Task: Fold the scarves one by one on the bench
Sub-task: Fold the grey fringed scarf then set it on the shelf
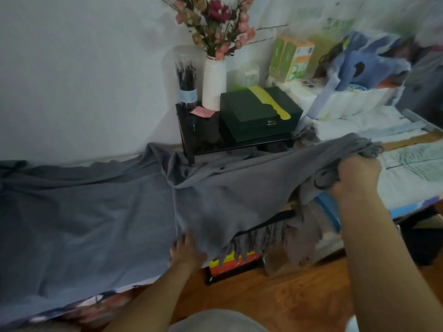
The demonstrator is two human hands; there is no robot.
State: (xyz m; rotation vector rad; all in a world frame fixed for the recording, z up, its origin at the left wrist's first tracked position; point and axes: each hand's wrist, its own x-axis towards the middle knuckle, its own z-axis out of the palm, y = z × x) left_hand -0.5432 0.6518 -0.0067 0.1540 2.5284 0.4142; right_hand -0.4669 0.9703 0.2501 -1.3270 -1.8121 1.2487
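Grey scarf (100, 212) lies spread wide over the worktop (96, 307), most of it flat to the left, its right end lifted clear and its fringe (242, 248) hanging off the near edge. Right hand (357, 176) grips the bunched far end, fingers curled round the cloth, held up well to the right. Left hand (185, 250) rests at the near edge by the middle ridge, fingers fairly straight, pressing or touching the fabric; whether it pinches any I cannot tell. Step in hand looks like the first fold, right end over to left. To do it well: pin the near edge with the left, carry the raised end low across, match the edges, then smooth the ridge. Risk: the back edge is rucked against the black rack (191, 140) under the dark box (259, 113) and white vase (214, 82); a drag could snag there.
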